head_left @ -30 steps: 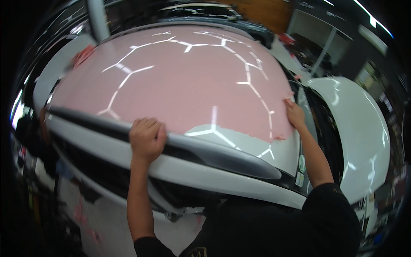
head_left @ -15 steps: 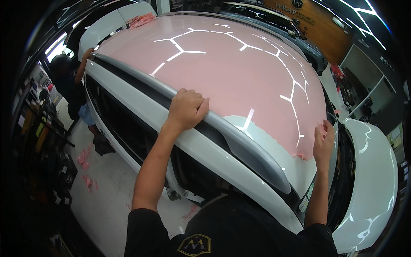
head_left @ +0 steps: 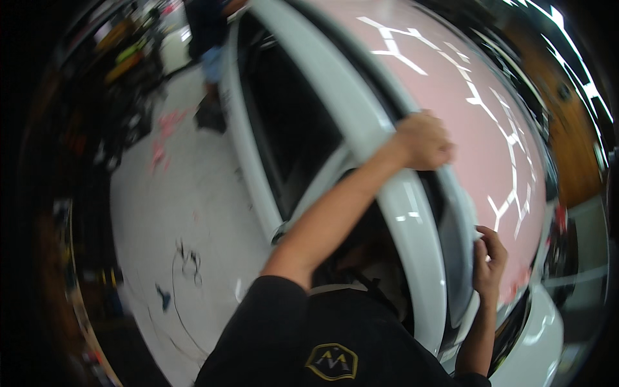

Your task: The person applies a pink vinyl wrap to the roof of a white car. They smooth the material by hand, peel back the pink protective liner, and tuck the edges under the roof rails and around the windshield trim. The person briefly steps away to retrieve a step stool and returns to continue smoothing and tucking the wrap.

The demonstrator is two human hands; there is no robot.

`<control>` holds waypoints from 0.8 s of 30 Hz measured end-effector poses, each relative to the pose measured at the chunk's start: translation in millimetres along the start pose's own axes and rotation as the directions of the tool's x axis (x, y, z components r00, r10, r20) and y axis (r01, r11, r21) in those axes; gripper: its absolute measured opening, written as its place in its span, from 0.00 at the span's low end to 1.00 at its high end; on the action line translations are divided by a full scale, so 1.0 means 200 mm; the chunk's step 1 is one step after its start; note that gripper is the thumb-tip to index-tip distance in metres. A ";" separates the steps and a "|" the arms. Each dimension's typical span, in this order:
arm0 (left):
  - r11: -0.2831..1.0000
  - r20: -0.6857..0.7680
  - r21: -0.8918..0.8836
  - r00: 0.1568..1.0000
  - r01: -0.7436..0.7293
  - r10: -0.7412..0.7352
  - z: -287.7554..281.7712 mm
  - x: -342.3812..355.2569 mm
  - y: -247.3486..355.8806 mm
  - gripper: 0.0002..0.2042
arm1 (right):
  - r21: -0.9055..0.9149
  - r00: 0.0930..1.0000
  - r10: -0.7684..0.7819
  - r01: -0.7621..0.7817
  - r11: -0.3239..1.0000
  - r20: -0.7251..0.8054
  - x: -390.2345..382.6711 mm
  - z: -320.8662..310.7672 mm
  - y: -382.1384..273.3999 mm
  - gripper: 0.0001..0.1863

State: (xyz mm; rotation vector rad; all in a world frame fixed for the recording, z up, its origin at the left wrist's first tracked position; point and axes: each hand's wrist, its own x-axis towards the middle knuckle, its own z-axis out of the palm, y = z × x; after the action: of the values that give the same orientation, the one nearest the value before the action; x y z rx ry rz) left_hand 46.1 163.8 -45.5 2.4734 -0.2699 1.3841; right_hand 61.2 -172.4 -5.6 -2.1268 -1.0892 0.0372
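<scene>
As we look from the left, a dark rack [head_left: 129,58] holds a blurred crowd of articles, some of them yellow, too smeared for us to name. Beside it, on the pale floor [head_left: 213,251], we see crumpled pink scraps [head_left: 169,122], and farther down a thin black cord [head_left: 174,277] trails in loops next to a small blue tool [head_left: 163,297]. Near the top, a co-worker [head_left: 203,29] in a dark top and blue shorts stands against the side of the white car [head_left: 364,97], whose long dark side window [head_left: 290,103] slants down toward us. Right of the window, we find the left hand [head_left: 427,142] clenched over the grey roof rail [head_left: 456,251], its forearm crossing the white frame above the doors. The rail lies along the near edge of the roof; its long axis runs from the upper left down to the lower right, and its tapered end points toward the bottom of our view, just beside the body in the black shirt [head_left: 367,342]. Past the rail, the pink film [head_left: 464,148] covers the roof as a broad glossy sheet, stretching the same way as the rail and bunched into a crumple near its lower right end. The right hand [head_left: 491,261] is beside the rail's lower part with its fingers bent; we cannot tell whether it pinches anything. Farther right, we see the white hood [head_left: 535,329] below and a brown wall panel [head_left: 580,142] above.
</scene>
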 end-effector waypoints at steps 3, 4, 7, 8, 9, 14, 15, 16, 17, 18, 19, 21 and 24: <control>0.994 0.127 0.011 0.986 0.112 -0.113 0.03 -0.03 0.07 0.18 | 0.041 0.983 -0.057 0.051 0.998 0.172 0.08 0.04 0.03 0.21; 0.987 0.148 0.027 0.976 0.156 -0.158 0.03 -0.03 0.09 0.19 | -0.025 0.968 -0.142 0.150 0.988 0.206 0.12 0.07 0.06 0.24; 0.964 0.235 0.063 0.935 0.257 -0.265 0.08 -0.15 0.08 0.20 | -0.099 0.924 0.071 -0.037 0.994 0.376 0.24 0.22 0.06 0.36; 0.955 0.281 0.072 0.913 0.288 -0.296 0.11 -0.15 0.07 0.21 | -0.085 0.944 0.067 -0.042 0.996 0.322 0.28 0.23 0.18 0.37; 0.951 0.306 0.066 0.901 0.303 -0.308 0.15 -0.15 0.07 0.21 | -0.056 0.941 0.098 -0.084 0.995 0.325 0.32 0.23 0.25 0.38; 0.948 0.344 0.074 0.885 0.309 -0.315 0.11 -0.16 0.10 0.20 | 0.004 0.911 0.121 -0.134 0.991 0.395 0.41 0.17 0.36 0.42; 0.943 0.349 0.069 0.878 0.324 -0.328 0.11 -0.17 0.10 0.20 | 0.018 0.924 0.133 -0.150 0.989 0.357 0.38 0.18 0.35 0.43; 0.944 0.352 0.077 0.877 0.320 -0.326 0.11 -0.15 0.11 0.20 | 0.046 0.944 0.133 -0.154 0.987 0.303 0.36 0.20 0.34 0.43; 0.949 0.316 0.068 0.896 0.308 -0.313 0.06 -0.16 0.12 0.19 | 0.070 0.961 0.138 -0.159 0.985 0.240 0.34 0.22 0.32 0.43; 0.951 0.292 0.078 0.905 0.300 -0.310 0.08 -0.15 0.13 0.18 | 0.071 0.982 0.145 -0.154 0.986 0.119 0.30 0.23 0.32 0.39; 0.952 0.267 0.107 0.914 0.288 -0.306 0.10 -0.16 0.12 0.18 | 0.068 0.974 0.133 -0.148 0.987 0.186 0.28 0.24 0.25 0.35; 0.955 0.169 0.095 0.941 0.281 -0.294 0.14 -0.14 0.12 0.18 | 0.094 0.959 0.090 -0.119 0.988 0.268 0.28 0.22 0.18 0.27; 0.984 0.111 0.110 0.982 0.139 -0.151 0.14 -0.12 0.14 0.17 | 0.189 0.964 0.115 -0.162 0.969 0.240 0.24 0.21 0.10 0.25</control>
State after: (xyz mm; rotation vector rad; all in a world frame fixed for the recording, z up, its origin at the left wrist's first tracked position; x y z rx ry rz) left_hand 46.7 128.1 -75.7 2.6051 -0.0431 1.2222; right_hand 92.5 -120.3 -35.2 -2.0403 -1.0126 0.4521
